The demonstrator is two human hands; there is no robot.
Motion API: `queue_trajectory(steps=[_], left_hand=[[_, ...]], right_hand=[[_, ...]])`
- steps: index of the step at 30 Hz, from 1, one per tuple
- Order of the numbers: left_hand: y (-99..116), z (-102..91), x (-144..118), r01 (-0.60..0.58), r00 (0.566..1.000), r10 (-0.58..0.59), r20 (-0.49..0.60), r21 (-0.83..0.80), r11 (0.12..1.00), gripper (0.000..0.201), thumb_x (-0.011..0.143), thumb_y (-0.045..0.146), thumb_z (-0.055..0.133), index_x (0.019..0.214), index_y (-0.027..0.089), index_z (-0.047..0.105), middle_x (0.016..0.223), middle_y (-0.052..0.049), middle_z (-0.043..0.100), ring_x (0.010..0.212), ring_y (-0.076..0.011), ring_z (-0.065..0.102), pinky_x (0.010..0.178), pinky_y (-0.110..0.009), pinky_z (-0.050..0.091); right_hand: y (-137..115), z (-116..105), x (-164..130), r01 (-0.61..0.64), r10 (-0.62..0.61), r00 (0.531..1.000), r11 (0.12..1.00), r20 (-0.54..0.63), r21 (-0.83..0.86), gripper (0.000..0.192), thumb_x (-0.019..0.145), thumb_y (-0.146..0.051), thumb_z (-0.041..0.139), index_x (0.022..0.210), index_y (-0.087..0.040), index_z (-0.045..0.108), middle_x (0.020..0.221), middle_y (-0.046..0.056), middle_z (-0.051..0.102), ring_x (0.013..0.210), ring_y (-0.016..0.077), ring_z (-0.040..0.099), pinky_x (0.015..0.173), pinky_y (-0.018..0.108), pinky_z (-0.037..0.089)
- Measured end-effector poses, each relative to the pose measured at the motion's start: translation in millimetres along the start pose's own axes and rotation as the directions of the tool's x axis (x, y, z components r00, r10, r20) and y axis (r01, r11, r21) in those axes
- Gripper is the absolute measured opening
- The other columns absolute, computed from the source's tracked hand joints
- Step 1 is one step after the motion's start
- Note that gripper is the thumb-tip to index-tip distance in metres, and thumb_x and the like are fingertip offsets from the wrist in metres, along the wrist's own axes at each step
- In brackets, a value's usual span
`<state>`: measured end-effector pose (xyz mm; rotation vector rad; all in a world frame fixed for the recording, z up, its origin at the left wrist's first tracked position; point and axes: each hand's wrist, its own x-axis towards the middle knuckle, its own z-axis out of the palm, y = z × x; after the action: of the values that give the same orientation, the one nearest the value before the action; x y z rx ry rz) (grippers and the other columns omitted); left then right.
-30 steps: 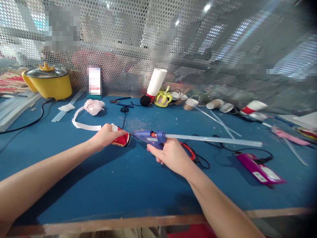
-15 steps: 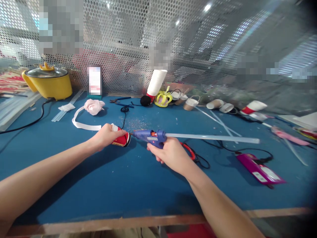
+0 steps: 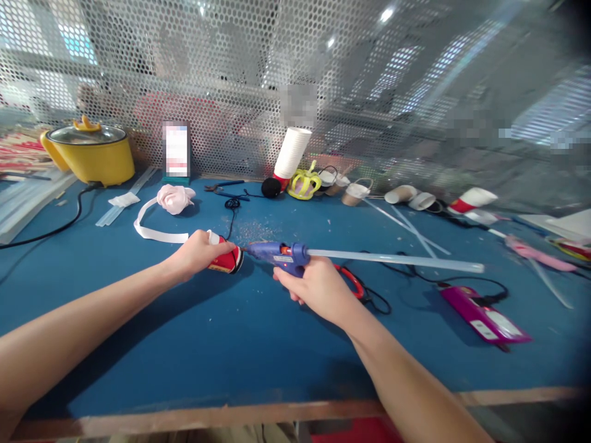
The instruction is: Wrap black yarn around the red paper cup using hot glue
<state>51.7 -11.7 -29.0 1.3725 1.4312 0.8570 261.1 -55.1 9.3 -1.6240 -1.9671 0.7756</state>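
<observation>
My left hand (image 3: 199, 251) is closed around a red and white paper cup (image 3: 225, 261) lying on its side, its dark-edged end facing right. Black cord (image 3: 232, 215) runs from the cup back over the table. In my right hand (image 3: 318, 284) is a blue glue gun (image 3: 272, 253), gripped by its handle, with a small red light showing. Its nozzle points left, at or very close to the cup's end; actual contact cannot be made out. A long clear glue stick (image 3: 397, 259) juts from the gun's back. White ribbon (image 3: 161, 235) lies left of my left hand, beside a pale pink fabric bundle (image 3: 174, 199).
On the blue table (image 3: 207, 351), a yellow electric pot (image 3: 95, 157) stands back left near a phone (image 3: 176, 151). Pliers (image 3: 226, 186), a ball of black yarn (image 3: 271, 187), stacked cups (image 3: 292, 154) and small baskets (image 3: 355, 192) line the mesh panel. A purple power strip (image 3: 482, 314) lies right.
The glue stick's far end has dipped slightly. Both hands, the cup and the glue gun otherwise stay in nearly the same place.
</observation>
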Motion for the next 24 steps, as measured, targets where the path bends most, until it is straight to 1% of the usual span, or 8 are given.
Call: queue_trajectory(steps=[8, 12, 17, 21, 24], left_hand=[[2.8, 0.1, -1.8, -0.001, 1.0, 0.001, 0.008, -0.001, 1.0, 0.03, 0.059, 0.042, 0.065, 0.055, 0.014, 0.059, 0.044, 0.002, 0.05, 0.043, -0.0112, 0.043, 0.042, -0.023, 0.028], [3.1, 0.4, -1.8, 0.002, 1.0, -0.002, 0.003, -0.003, 1.0, 0.029, 0.058, 0.042, 0.065, 0.053, 0.014, 0.058, 0.043, 0.002, 0.05, 0.043, -0.0111, 0.043, 0.042, -0.023, 0.027], [5.6, 0.2, -3.4, 0.016, 1.0, -0.016, 0.005, -0.006, 1.0, 0.027, 0.058, 0.04, 0.065, 0.052, 0.014, 0.057, 0.043, 0.002, 0.049, 0.043, -0.0112, 0.043, 0.042, -0.023, 0.027], [5.7, 0.3, -3.3, 0.026, 1.0, -0.026, 0.002, -0.027, 0.999, 0.027, 0.058, 0.04, 0.066, 0.054, 0.014, 0.058, 0.043, 0.001, 0.05, 0.044, -0.012, 0.044, 0.042, -0.024, 0.027], [4.3, 0.3, -2.1, 0.03, 1.0, -0.03, 0.0, -0.026, 0.999, 0.027, 0.057, 0.04, 0.066, 0.054, 0.014, 0.058, 0.043, 0.001, 0.051, 0.044, -0.0124, 0.045, 0.042, -0.024, 0.028]], right_hand=[[-1.1, -2.2, -1.7, -0.008, 0.008, 1.0, 1.0, 0.018, 0.003, 0.019, 0.074, -0.027, 0.051, 0.061, -0.015, 0.058, 0.038, -0.003, 0.05, 0.034, 0.0096, 0.05, 0.037, 0.018, 0.04], [-0.6, -0.9, -1.3, 0.004, -0.004, 1.0, 1.0, -0.002, 0.001, 0.019, 0.074, -0.026, 0.051, 0.062, -0.015, 0.058, 0.038, -0.003, 0.05, 0.033, 0.0094, 0.049, 0.036, 0.018, 0.04], [1.0, -1.7, -2.1, 0.026, -0.026, 0.999, 1.0, 0.025, -0.001, 0.016, 0.074, -0.025, 0.052, 0.062, -0.016, 0.057, 0.039, -0.003, 0.051, 0.034, 0.0101, 0.05, 0.037, 0.018, 0.041], [1.4, -1.2, -1.4, 0.024, -0.023, 1.0, 0.999, 0.004, -0.024, 0.017, 0.075, -0.025, 0.051, 0.062, -0.016, 0.057, 0.038, -0.003, 0.051, 0.033, 0.0105, 0.05, 0.037, 0.019, 0.041], [2.0, -1.0, -1.7, 0.031, -0.031, 0.999, 0.999, 0.015, -0.035, 0.018, 0.075, -0.027, 0.051, 0.062, -0.016, 0.057, 0.038, -0.004, 0.051, 0.034, 0.0108, 0.051, 0.038, 0.02, 0.041]])
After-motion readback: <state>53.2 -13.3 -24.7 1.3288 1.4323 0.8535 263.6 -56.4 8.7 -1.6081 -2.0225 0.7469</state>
